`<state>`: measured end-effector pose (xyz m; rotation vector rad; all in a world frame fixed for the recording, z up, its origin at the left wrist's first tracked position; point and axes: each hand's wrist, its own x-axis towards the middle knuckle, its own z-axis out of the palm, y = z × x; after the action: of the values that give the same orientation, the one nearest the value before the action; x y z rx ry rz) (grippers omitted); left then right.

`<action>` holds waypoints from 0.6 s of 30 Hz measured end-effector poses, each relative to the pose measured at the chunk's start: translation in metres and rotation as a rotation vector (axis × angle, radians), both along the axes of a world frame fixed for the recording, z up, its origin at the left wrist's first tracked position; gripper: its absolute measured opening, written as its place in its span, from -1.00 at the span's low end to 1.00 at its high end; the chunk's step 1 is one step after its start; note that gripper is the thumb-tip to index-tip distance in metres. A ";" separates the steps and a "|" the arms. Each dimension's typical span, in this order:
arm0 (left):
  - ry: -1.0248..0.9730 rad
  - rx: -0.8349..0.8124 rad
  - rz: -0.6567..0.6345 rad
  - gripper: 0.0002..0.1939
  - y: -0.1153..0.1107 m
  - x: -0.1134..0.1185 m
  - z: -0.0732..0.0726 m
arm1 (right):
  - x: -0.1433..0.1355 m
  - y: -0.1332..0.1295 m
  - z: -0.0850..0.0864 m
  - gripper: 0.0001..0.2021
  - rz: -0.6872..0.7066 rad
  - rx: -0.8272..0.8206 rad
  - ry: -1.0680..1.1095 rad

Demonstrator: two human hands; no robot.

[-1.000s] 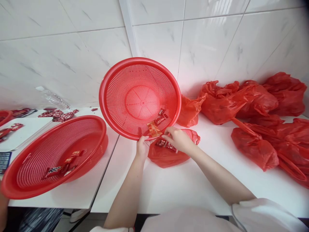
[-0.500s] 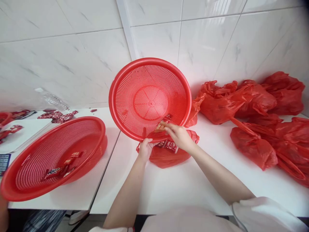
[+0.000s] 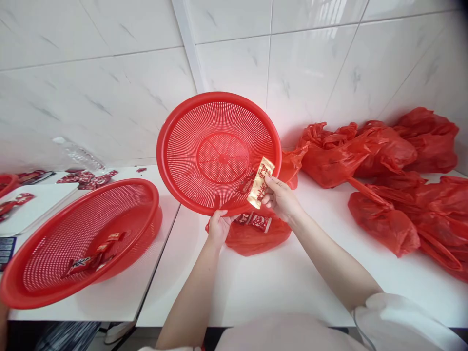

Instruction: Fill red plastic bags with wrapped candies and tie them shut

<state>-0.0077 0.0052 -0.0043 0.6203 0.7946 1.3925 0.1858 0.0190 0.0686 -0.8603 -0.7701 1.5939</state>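
Note:
A round red mesh basket [image 3: 221, 114] is tilted up, its inside facing me. My left hand [image 3: 220, 228] is closed on its lower rim. My right hand [image 3: 281, 197] pinches a gold packet with red print [image 3: 261, 183] in front of the basket's lower right part. Behind that packet, a dark red packet [image 3: 245, 183] lies inside the basket. Below the rim, an open red plastic bag [image 3: 258, 240] rests on the white table, with red packets [image 3: 260, 222] showing in its mouth.
Another red basket [image 3: 148, 204] with a few packets stands at left. Filled red bags [image 3: 329, 161] line the right side. A clear bottle [image 3: 82, 155] and red packets [image 3: 87, 179] lie at the back left, near a white tray [image 3: 47, 202].
My right hand has lifted the gold packet up out of the basket's lower part and turned it upright. The held basket has shifted slightly left.

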 end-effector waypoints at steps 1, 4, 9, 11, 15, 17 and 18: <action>0.000 0.003 0.003 -0.79 0.000 0.000 0.000 | 0.000 0.000 0.001 -0.73 0.007 -0.031 0.012; 0.000 0.017 0.019 -0.79 0.000 -0.001 0.001 | 0.001 0.000 0.000 -0.75 0.086 -0.023 0.042; -0.002 0.030 -0.005 -0.78 0.001 -0.003 0.000 | 0.000 -0.002 -0.007 -0.71 0.120 0.142 -0.066; 0.000 0.033 -0.011 -0.79 0.001 -0.003 -0.002 | 0.000 -0.002 -0.008 -0.72 0.111 0.222 -0.109; -0.008 0.048 0.022 -0.79 0.000 -0.002 -0.002 | 0.012 -0.004 0.001 -0.79 0.172 0.413 -0.443; -0.016 0.048 0.041 -0.79 0.000 -0.001 0.001 | 0.025 -0.005 0.007 -0.83 0.276 0.532 -0.793; -0.020 0.051 0.058 -0.79 -0.001 0.000 0.002 | 0.031 -0.006 0.009 -0.83 0.350 0.576 -0.968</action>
<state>-0.0081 0.0045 -0.0019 0.6264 0.7682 1.4737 0.2170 0.0129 0.0777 -1.0788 -2.0367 1.0550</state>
